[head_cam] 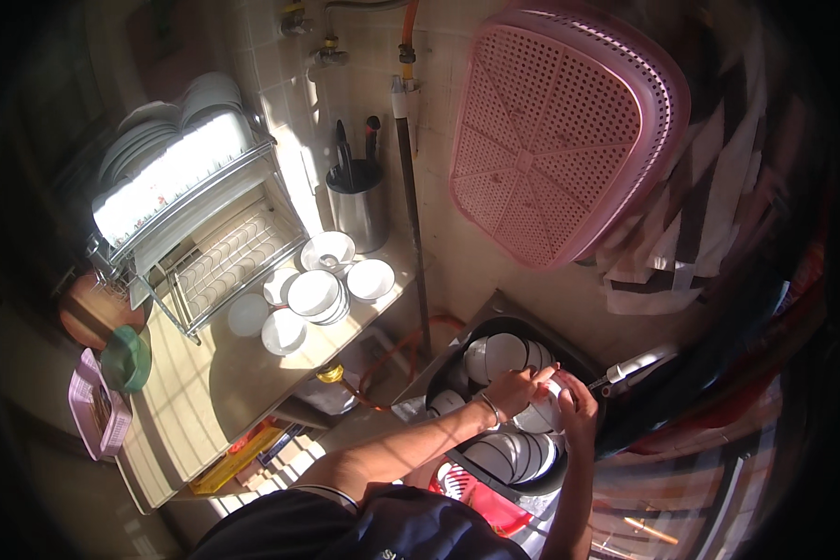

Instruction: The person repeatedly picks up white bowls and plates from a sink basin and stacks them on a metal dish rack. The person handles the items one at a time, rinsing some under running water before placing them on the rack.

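Observation:
Over a dark sink, my right hand grips the side of a white bowl, which is tilted. My left hand, with a bracelet at the wrist, reaches across to the same bowl with fingers bent at its upper edge. Whether those fingers grip the bowl or only touch it is hidden. Below both hands, a row of white dark-rimmed bowls leans in the basin. More white bowls rest at its far end, and another lies by the left wall.
A white tap stands at the sink's right. Left, a counter holds stacked white bowls, a metal dish rack and a steel knife holder. A pink perforated basket hangs ahead. A red plastic basket sits below the sink.

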A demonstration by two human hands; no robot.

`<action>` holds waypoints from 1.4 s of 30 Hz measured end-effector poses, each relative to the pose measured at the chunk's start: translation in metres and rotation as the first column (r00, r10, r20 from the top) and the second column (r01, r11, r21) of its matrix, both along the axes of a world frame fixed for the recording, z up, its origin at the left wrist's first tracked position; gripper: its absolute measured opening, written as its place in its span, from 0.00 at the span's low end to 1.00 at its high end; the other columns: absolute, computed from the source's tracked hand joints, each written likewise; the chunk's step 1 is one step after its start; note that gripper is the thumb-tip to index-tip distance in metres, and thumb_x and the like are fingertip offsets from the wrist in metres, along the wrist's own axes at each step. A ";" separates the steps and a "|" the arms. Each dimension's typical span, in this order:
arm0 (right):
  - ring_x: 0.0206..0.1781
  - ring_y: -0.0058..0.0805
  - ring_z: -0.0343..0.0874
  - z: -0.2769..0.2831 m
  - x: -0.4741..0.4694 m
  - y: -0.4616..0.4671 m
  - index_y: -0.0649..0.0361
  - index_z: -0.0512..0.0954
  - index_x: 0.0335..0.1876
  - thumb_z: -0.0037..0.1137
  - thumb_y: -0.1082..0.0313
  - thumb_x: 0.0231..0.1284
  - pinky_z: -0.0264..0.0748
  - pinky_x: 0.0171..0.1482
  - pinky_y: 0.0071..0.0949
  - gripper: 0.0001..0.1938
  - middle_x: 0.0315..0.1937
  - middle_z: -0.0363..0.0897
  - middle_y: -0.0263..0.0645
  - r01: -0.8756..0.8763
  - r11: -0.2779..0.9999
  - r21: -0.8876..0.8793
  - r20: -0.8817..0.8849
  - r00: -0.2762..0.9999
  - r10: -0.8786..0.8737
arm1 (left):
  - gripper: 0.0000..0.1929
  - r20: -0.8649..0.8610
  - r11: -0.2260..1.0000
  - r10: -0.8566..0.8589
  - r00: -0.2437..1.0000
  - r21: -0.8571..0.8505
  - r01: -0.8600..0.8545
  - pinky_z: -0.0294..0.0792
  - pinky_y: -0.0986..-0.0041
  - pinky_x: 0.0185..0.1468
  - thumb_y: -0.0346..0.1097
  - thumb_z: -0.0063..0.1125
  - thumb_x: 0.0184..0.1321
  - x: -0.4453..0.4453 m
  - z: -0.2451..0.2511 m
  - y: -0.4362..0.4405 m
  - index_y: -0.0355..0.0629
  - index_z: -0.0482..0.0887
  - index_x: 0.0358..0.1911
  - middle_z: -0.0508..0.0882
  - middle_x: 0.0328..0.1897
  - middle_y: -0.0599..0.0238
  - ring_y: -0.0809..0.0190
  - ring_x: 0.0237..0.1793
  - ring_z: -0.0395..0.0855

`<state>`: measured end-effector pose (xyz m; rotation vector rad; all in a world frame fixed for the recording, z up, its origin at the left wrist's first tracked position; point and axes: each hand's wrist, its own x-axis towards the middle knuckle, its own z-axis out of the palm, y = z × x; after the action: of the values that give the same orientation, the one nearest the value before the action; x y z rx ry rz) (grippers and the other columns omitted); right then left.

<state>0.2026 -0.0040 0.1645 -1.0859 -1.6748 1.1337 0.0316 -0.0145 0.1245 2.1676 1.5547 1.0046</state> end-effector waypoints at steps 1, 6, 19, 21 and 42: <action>0.52 0.29 0.78 -0.002 -0.001 -0.002 0.68 0.76 0.55 0.53 0.69 0.57 0.69 0.58 0.27 0.19 0.48 0.81 0.42 -0.023 0.999 -0.035 -0.143 0.990 0.018 | 0.23 0.057 1.000 0.015 0.998 -0.028 -0.014 0.77 0.62 0.42 0.37 0.52 0.62 -0.002 0.005 -0.001 0.46 0.70 0.62 0.81 0.37 0.53 0.51 0.39 0.83; 0.52 0.28 0.76 0.006 -0.001 -0.006 0.68 0.75 0.55 0.52 0.66 0.62 0.68 0.59 0.26 0.18 0.50 0.79 0.43 -0.075 0.994 -0.081 -0.131 0.989 0.064 | 0.26 0.071 0.996 -0.027 0.997 0.087 0.021 0.75 0.61 0.41 0.36 0.54 0.62 -0.020 0.005 -0.008 0.47 0.67 0.65 0.80 0.38 0.54 0.48 0.37 0.82; 0.47 0.32 0.80 -0.022 -0.012 -0.016 0.68 0.75 0.53 0.52 0.63 0.65 0.74 0.55 0.32 0.18 0.44 0.81 0.44 -0.118 0.982 -0.150 -0.268 0.961 0.074 | 0.17 0.415 0.859 0.420 0.807 0.106 -0.501 0.76 0.64 0.45 0.24 0.57 0.52 -0.145 0.028 -0.097 0.42 0.77 0.47 0.82 0.46 0.53 0.45 0.43 0.82; 0.47 0.31 0.80 -0.036 -0.003 -0.024 0.68 0.75 0.53 0.51 0.62 0.66 0.75 0.54 0.30 0.18 0.43 0.81 0.43 -0.028 0.967 -0.255 -0.262 0.964 -0.041 | 0.18 0.760 0.781 0.526 0.383 -0.253 -0.570 0.78 0.68 0.39 0.25 0.55 0.54 -0.179 0.027 -0.125 0.36 0.76 0.51 0.84 0.41 0.52 0.58 0.41 0.84; 0.40 0.33 0.82 -0.070 0.026 -0.046 0.69 0.75 0.54 0.53 0.61 0.65 0.76 0.49 0.29 0.20 0.42 0.82 0.45 0.119 0.941 -0.317 -0.308 0.925 -0.221 | 0.20 0.421 0.201 0.901 -0.102 -0.614 -0.763 0.68 0.73 0.11 0.46 0.57 0.63 -0.404 -0.122 -0.209 0.30 0.79 0.32 0.78 0.15 0.59 0.65 0.10 0.76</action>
<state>0.2285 -0.0500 0.0944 -1.1175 -1.1430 1.3935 -0.3724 -0.2232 0.0027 0.0297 2.2938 1.6462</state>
